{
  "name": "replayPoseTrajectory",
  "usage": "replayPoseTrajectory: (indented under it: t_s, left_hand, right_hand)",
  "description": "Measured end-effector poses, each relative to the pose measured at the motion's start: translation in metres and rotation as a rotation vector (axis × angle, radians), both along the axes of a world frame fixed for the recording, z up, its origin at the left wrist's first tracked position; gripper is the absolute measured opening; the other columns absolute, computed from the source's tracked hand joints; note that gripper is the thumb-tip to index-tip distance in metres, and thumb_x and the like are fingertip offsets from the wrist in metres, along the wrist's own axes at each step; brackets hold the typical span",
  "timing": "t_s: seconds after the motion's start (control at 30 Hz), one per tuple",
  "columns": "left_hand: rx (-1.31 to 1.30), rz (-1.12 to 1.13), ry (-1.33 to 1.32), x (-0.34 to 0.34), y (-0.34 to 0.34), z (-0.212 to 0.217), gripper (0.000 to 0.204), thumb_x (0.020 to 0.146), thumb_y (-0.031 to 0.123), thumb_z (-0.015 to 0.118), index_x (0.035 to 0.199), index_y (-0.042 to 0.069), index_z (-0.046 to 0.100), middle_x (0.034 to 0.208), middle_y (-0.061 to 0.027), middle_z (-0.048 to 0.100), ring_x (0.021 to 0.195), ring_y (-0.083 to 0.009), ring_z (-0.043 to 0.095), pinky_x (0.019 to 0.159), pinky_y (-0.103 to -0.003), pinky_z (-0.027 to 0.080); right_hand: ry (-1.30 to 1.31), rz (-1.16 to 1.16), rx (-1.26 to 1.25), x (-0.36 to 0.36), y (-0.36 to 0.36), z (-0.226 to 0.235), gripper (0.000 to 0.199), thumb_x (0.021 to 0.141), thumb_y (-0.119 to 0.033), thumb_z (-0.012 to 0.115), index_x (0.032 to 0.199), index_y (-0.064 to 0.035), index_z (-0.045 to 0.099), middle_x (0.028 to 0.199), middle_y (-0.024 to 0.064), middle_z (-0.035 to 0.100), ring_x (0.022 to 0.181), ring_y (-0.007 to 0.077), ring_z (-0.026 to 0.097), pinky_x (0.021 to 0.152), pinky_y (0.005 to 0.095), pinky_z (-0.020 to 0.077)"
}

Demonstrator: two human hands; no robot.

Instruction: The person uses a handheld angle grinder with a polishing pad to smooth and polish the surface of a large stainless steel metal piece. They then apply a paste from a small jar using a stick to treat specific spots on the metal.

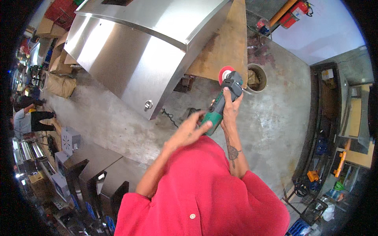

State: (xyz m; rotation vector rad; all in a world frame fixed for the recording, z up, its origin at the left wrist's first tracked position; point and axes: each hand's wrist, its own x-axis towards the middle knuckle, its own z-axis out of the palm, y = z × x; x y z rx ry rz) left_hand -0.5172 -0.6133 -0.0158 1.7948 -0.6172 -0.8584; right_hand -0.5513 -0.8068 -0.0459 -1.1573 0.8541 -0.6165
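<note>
Fingers (226, 93) of the right hand (232, 105) clasp the grinder (217, 106), right of the steel cabinet (130, 55); the left hand (190, 131) touches its rear — whether closed, I can't tell. I'd steady both grips, well behind the red disc (223, 74).

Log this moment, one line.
left hand: on rear of green-and-grey angle grinder | right hand: gripping its front | round red disc: fitted

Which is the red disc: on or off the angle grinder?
On: the red disc sits against the head of the angle grinder.
</note>
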Motion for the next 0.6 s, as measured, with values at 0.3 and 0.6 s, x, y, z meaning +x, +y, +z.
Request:
replayPoseTrajectory:
  t_s: [0.3,0.6]
  left_hand:
    - [-0.193,0.176,0.223,-0.068,0.024,-0.02,0.08,0.097,0.04,0.082,0.152,-0.004,0.046,0.134,-0.0186,0.064,0.124,-0.0266,0.062,0.107,-0.04,0.049]
    - [-0.02,0.17,-0.295,-0.002,0.028,-0.012,0.054,0.1,0.037,0.079,0.137,0.0,0.063,0.123,-0.0203,0.072,0.11,-0.0302,0.07,0.098,-0.04,0.055]
  right_hand:
    - [-0.107,0.175,0.08,-0.03,0.052,0.02,0.076,0.103,-0.023,0.074,0.161,-0.011,0.027,0.124,0.0132,0.062,0.091,0.0242,0.072,0.075,0.0389,0.0624]
    - [-0.193,0.2,-0.015,0.009,0.029,-0.011,0.083,0.101,-0.021,0.074,0.161,-0.0212,0.017,0.108,0.016,0.065,0.068,0.0244,0.071,0.058,0.0407,0.0641]
